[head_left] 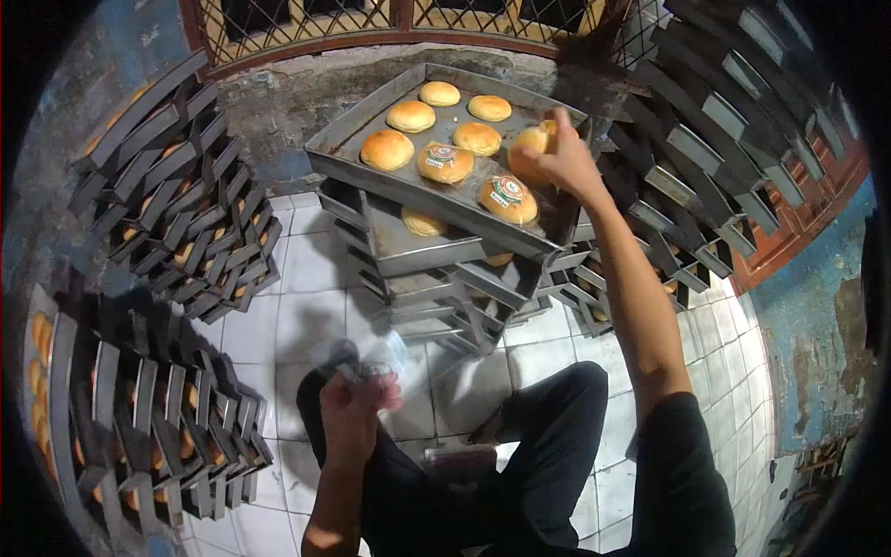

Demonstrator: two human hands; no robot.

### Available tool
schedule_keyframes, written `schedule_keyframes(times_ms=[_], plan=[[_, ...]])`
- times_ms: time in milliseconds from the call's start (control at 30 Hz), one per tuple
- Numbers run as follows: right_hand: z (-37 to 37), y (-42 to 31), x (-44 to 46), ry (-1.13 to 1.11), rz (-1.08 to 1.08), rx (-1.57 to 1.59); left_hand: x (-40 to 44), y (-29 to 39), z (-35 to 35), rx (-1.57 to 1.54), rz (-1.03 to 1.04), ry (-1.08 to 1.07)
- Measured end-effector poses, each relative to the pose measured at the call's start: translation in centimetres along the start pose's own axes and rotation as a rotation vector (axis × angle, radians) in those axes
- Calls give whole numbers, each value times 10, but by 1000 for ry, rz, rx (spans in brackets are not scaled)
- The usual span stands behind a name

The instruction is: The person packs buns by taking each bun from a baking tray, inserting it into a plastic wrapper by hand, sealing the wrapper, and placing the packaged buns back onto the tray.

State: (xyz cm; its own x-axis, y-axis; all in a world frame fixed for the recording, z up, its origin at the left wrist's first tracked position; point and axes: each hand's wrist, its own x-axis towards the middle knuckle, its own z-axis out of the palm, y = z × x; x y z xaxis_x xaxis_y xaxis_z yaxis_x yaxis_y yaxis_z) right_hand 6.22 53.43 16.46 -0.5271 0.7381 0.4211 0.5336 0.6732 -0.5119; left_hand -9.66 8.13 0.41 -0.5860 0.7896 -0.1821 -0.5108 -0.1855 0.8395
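My right hand (571, 165) is closed around a round golden bun (529, 156) at the right side of the top metal tray (371, 167). Several unwrapped buns, such as this one (387, 149), lie on the same tray. Two buns in clear printed wrappers, one bun (445, 163) and another bun (510, 200), sit near its front edge. Low over my left knee, my left hand (357, 404) pinches a clear plastic bag (385, 353), which is blurred.
Under the top tray stands a crooked stack of trays (399, 251), some with buns. More tray stacks rise at the far left (176, 195), near left (158, 418) and right (705, 139). A wall with a latticed window (399, 23) is behind. White tiles (316, 260) cover the floor.
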Motion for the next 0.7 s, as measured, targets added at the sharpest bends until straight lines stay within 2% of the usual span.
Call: schedule_keyframes(times_ms=[33, 100, 167, 233, 300, 367, 433, 467, 500, 567, 600, 633, 700], plan=[[-11, -17, -13, 78, -88, 96, -3, 6, 7, -23, 0, -22], [-30, -52, -47, 79, -111, 448, -11, 14, 14, -47, 15, -26], [-44, -92, -110, -171, 31, 832, -20, 18, 20, -105, -1, -81], [-45, -108, -166, -397, 19, 860, -29, 22, 29, -118, -21, -74], [-39, -115, -205, -471, 91, 1033, -35, 18, 33, -33, -110, -53], [-33, -116, -234, -422, 78, 1315, -39, 11, 41, -14, -112, -74], [-27, -118, -254, -335, -39, 1123, -41, -4, 41, -28, -153, -48], [-25, -126, -263, -393, -66, 1066, -44, -7, 41, -5, -161, -55], [-26, -124, -266, -481, -146, 764, -48, -6, 39, 3, -168, -50], [-36, -127, -269, -526, -181, 535, -52, -4, 39, 45, -203, -195], [-42, -126, -269, -595, -84, 703, -54, 2, 40, 98, -161, -299], [-50, -123, -268, -664, 16, 868, -54, 11, 36, 97, -168, -294], [-63, -121, -264, -752, 42, 799, -50, 28, 24, -17, -347, -757]])
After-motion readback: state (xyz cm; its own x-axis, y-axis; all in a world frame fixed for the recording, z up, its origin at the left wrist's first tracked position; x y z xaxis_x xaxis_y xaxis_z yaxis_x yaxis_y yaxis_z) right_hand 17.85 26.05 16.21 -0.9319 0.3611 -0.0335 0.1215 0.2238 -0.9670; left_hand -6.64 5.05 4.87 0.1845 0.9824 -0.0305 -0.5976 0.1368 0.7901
